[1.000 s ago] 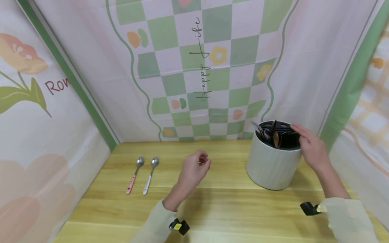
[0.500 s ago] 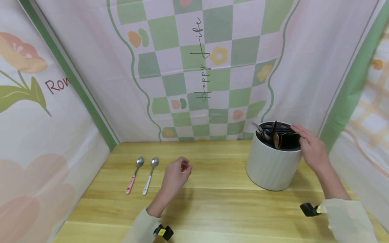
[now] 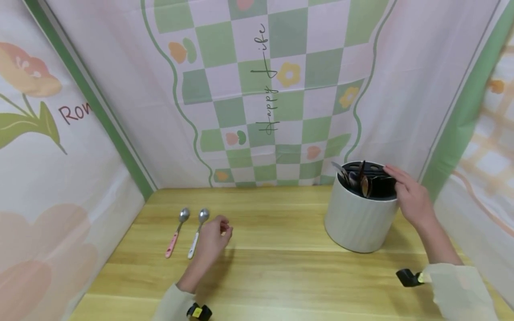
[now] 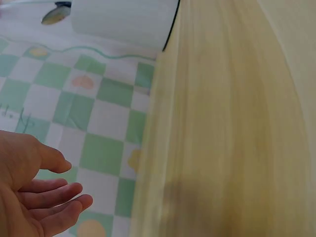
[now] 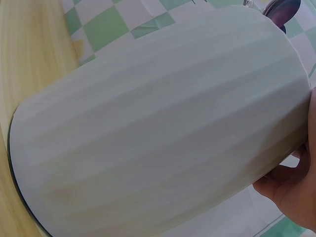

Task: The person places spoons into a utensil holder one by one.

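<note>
My left hand point(image 3: 212, 240) hovers over the table, just right of a spoon with a white handle point(image 3: 193, 246). Its fingers are loosely bent, and the left wrist view shows nothing between the fingers point(image 4: 54, 200) and thumb. Left of that spoon lies another spoon with a pink handle point(image 3: 172, 246). Both bowls point away from me. At the right, my right hand point(image 3: 414, 203) holds the rim and side of a white ribbed utensil holder point(image 3: 357, 225), which stands upright. In the right wrist view, bent fingers point(image 5: 271, 187) touch its outer wall.
Several utensils point(image 3: 353, 178) stand in the holder's black slotted insert point(image 3: 371, 168). The wooden table point(image 3: 273, 276) ends at a printed cloth backdrop point(image 3: 257, 111), with more cloth walls at left and right.
My left hand has moved left across the table, from the middle to beside the white-handled spoon. The right hand, holder and spoons have stayed in place.
</note>
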`<state>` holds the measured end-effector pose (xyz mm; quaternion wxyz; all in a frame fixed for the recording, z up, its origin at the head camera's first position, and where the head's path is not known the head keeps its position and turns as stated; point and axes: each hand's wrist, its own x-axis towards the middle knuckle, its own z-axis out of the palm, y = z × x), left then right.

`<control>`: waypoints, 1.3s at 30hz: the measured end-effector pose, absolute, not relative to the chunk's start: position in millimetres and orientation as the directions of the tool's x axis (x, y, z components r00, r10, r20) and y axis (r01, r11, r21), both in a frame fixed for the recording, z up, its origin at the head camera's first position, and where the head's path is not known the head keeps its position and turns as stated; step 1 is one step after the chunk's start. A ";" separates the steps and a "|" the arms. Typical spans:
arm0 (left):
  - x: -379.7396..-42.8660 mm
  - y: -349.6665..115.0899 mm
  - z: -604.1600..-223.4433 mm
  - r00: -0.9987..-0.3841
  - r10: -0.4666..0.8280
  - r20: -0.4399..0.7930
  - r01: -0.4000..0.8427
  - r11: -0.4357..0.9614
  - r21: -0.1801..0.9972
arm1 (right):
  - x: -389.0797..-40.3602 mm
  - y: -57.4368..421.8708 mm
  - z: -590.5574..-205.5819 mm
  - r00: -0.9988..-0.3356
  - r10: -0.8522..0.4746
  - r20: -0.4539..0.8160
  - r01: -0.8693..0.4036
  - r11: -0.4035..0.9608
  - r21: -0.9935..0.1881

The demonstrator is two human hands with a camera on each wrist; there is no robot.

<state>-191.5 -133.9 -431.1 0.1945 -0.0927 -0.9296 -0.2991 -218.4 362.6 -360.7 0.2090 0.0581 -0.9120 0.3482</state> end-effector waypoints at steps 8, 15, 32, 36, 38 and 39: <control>-196.4 -159.6 -447.4 -0.931 0.011 0.364 0.208 0.836 0.507 | -216.4 362.7 -363.1 -0.903 0.037 0.428 -0.258 0.749 -0.610; -203.8 -180.9 -455.1 -0.948 -0.034 0.316 0.134 0.858 0.495 | -215.9 363.2 -364.5 -0.896 0.052 0.442 -0.254 0.755 -0.604; -225.9 -215.9 -467.6 -0.990 -0.052 0.133 0.006 0.917 0.400 | -216.9 364.0 -365.9 -0.895 0.054 0.443 -0.246 0.769 -0.591; -227.8 -218.2 -468.0 -0.992 -0.040 0.118 0.008 0.923 0.385 | -217.5 363.3 -364.4 -0.898 0.048 0.438 -0.249 0.766 -0.593; -228.8 -218.9 -467.8 -0.993 -0.033 0.116 0.013 0.927 0.375 | -217.6 363.1 -363.5 -0.901 0.043 0.432 -0.252 0.758 -0.602; -229.1 -219.2 -467.3 -0.993 -0.033 0.110 0.011 0.927 0.376 | -217.4 363.0 -362.9 -0.902 0.043 0.429 -0.251 0.756 -0.604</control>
